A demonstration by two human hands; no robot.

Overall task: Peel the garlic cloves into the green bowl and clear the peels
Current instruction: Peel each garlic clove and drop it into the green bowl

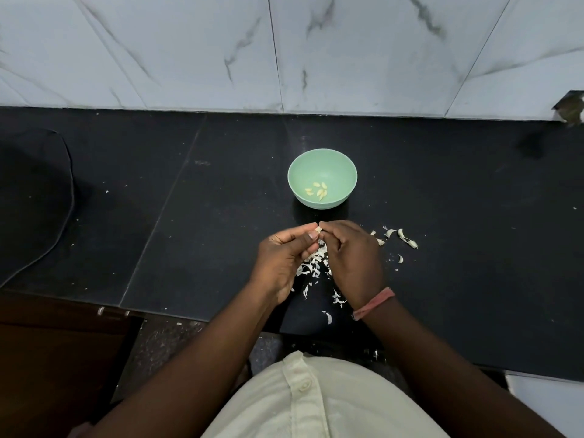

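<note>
Behind our worktop rises a wall of pale marble-veined tiles (347, 52), and under our hands lies a black stone counter (458, 191), dusted with small white specks. We see a green bowl (322, 178) standing upright on that counter, just beyond our fingers, with several peeled garlic cloves (317, 191) lying together near the front of its bottom. Our left hand (284, 257) and right hand (350, 254) meet above the counter, close in front of the bowl, and between them we hold one garlic clove (318, 229): the left thumb and forefinger pinch it from one side, and the curled fingertips of the right hand pinch it from the other, so that only a small pale part of it shows. Our other fingers on both hands are curled inward. Beneath and between our hands a heap of white garlic peels (313, 263) lies scattered on the counter, with more bits trailing toward its near edge. To the right of our right hand a few unpeeled garlic cloves (407, 240) rest on the counter, apart from the bowl. We wear a pink wristband (373, 303) on the right wrist and a cream buttoned shirt (316, 399). A black cable (68, 197) curves along the left side of the counter.
</note>
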